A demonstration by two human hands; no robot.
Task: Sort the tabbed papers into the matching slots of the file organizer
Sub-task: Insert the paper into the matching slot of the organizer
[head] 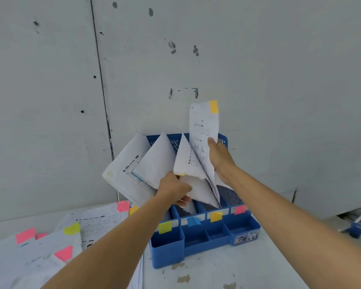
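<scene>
So the right hand [219,157] was gripping a sheet with an orange-yellow tab [203,126], held upright over the right half of the blue file organizer [167,253]. The left hand [173,188] had its fingers curled round the filed sheets [154,163] and held them fanned off to the left. The hands were close but not touching. The other tabbed papers [50,247] sat piled on the table [258,268], left of the organizer.
</scene>
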